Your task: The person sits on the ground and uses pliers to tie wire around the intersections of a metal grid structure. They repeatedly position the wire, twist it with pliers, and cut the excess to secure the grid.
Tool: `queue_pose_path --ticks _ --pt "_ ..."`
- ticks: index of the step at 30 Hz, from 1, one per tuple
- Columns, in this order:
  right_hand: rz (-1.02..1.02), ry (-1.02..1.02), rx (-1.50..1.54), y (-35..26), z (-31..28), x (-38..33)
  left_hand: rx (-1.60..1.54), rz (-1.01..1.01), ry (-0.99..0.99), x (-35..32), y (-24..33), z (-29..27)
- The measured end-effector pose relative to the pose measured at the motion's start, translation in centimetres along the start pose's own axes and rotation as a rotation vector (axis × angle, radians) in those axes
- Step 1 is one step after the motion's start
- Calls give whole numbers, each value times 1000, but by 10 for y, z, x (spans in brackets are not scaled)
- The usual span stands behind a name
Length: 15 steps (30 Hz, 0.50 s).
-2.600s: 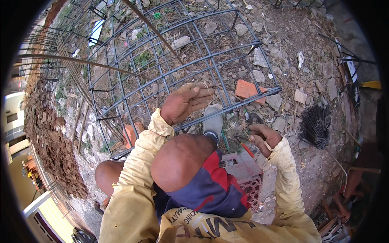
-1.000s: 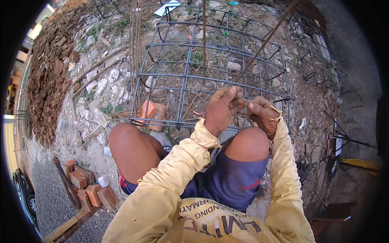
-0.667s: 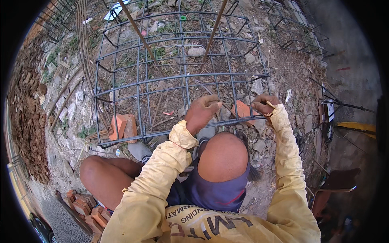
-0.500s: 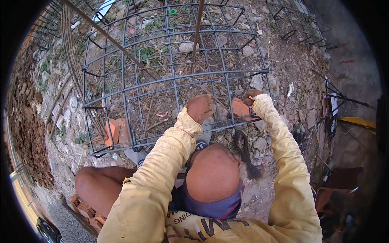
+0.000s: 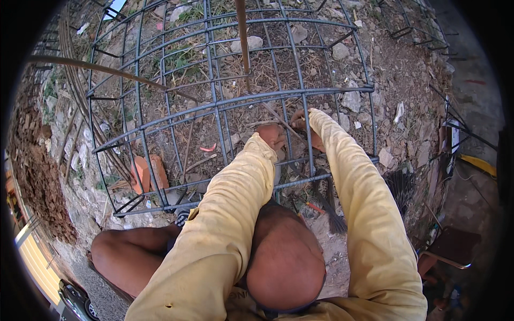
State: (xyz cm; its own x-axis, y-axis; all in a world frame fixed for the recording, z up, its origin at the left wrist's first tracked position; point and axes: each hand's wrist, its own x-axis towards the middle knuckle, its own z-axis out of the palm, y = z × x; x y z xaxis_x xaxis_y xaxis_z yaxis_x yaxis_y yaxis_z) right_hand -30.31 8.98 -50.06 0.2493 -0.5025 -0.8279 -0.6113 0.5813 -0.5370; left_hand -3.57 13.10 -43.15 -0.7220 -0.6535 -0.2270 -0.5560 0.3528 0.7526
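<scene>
A rebar cage point(image 5: 257, 98) of dark crossing bars spreads out in front of me, propped up over the ground. My left hand point(image 5: 271, 136), in a yellow sleeve, is inside its near section with curled fingers; what they hold, if anything, is hidden. Close to its right, my right hand point(image 5: 300, 121) is closed beside an upright bar of the cage. Its fingertips are partly hidden and I cannot make out anything in them. An orange brick point(image 5: 317, 141) shows just below the right hand. Another orange brick point(image 5: 141, 174) stands under the cage's near left corner.
A bundle of dark tie wire point(image 5: 335, 221) lies by my knee, near a thin red-handled tool point(image 5: 315, 207). Two brown rods point(image 5: 242, 40) slant across the cage. Long bars point(image 5: 80, 91) lie at the left, and a dark chair seat point(image 5: 454, 245) is at the lower right.
My right hand has moved left from the cage's near right corner, close to my left hand. The view has shifted and my knee appears nearer.
</scene>
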Motion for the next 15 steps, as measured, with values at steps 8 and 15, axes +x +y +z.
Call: queue_pose_path --ticks 8,15 --pt "-366 69 -424 -70 10 -35 -282 -241 48 -1 -57 51" --pt "-264 297 -422 -46 25 -60 -1549 -938 69 18 58 -34"
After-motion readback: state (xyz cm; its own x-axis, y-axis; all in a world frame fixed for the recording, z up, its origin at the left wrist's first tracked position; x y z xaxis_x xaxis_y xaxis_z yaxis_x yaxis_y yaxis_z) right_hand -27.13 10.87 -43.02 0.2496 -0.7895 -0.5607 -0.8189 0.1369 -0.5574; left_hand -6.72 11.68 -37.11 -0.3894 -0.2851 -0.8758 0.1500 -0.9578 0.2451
